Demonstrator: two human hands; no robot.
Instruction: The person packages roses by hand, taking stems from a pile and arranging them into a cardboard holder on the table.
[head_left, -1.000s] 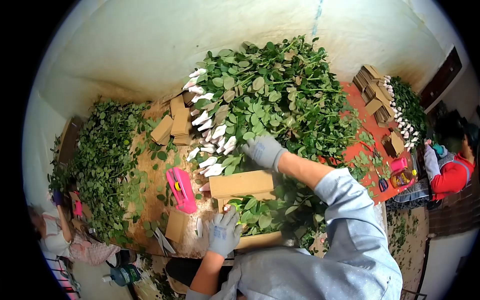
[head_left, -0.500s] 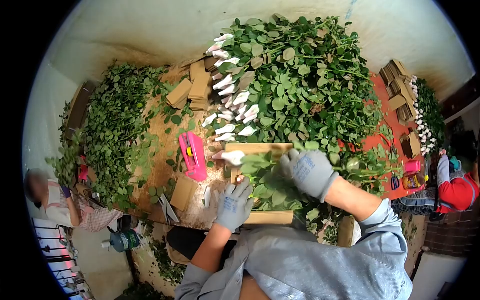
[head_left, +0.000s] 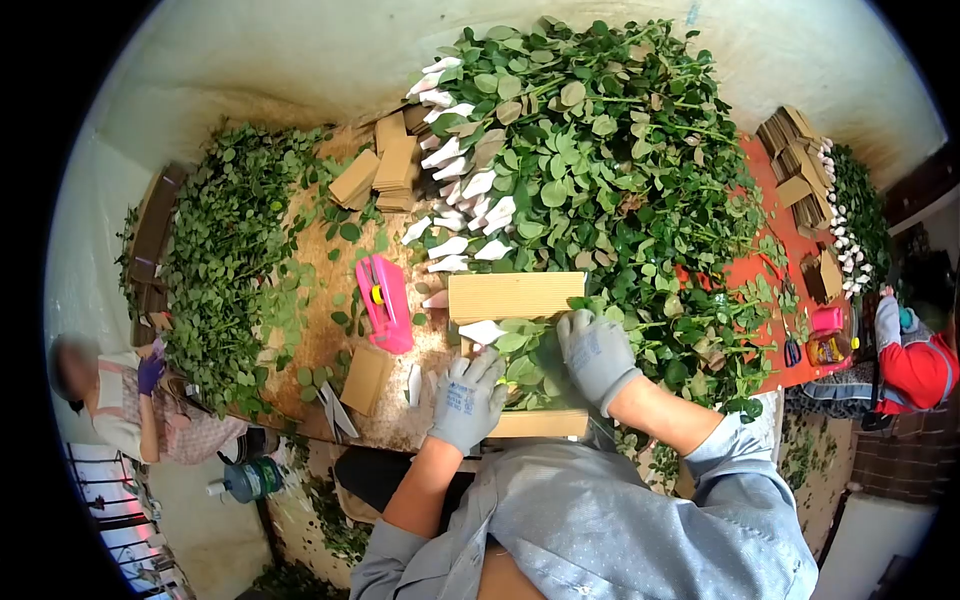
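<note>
Both my hands wear grey gloves. My left hand lies at the bud end of a small rose bundle, its fingers stretched out against it. My right hand has its fingers curled over the stem side, around a rose stem; leaves partly hide the grip. Between them is a rose with a white-wrapped bud and green leaves. The bundle lies on corrugated cardboard, with one flap beyond it and another edge close to my body.
A large pile of leafy roses lies behind. To the left are a pink tape dispenser, cardboard pieces, a folded cardboard and scissors. Other people are at the left and right.
My right hand has moved left and slightly down. The white-wrapped rose has come down onto the bundle, uncovering the far cardboard flap. My left hand has stayed nearly in place.
</note>
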